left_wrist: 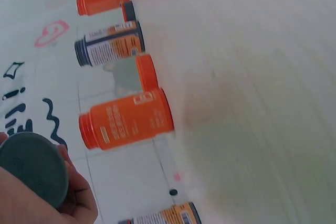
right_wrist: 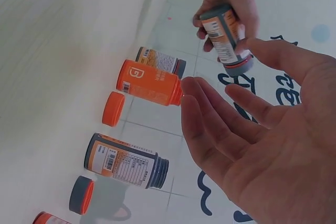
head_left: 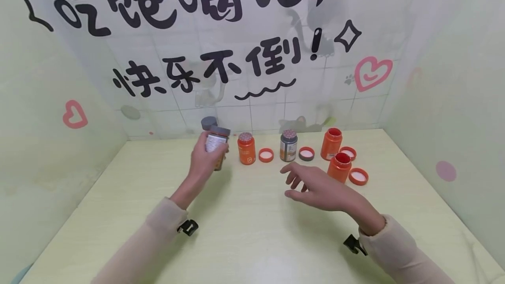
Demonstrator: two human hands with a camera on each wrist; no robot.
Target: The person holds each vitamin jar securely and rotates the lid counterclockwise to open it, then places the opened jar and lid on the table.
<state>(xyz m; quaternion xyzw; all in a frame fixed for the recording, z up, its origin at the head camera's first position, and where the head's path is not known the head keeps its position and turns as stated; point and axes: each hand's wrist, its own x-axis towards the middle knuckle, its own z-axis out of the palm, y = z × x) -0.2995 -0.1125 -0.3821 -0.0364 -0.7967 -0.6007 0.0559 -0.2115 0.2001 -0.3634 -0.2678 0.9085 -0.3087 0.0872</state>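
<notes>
My left hand [head_left: 200, 154] grips a dark grey bottle [right_wrist: 224, 40] with an orange and white label, held up off the table and slightly tilted. Its grey cap [left_wrist: 34, 169] is on. Behind that hand stands another capped grey bottle [head_left: 209, 122], mostly hidden in the head view. My right hand [head_left: 317, 187] hovers over the table with loosely bent fingers and holds nothing. Beyond its fingertips is an uncapped grey bottle [head_left: 288, 147] with a patterned seal over its mouth. Close to the hand's back stands an open orange bottle [head_left: 338, 169], partly overlapped by it.
An orange bottle [head_left: 247, 150] with a sealed mouth stands mid-row, an orange cap [head_left: 266, 155] beside it. A grey cap [head_left: 306, 154] lies by the uncapped grey bottle. Another open orange bottle [head_left: 330, 146] stands at the right, with two orange caps nearby. A printed wall sheet rises behind.
</notes>
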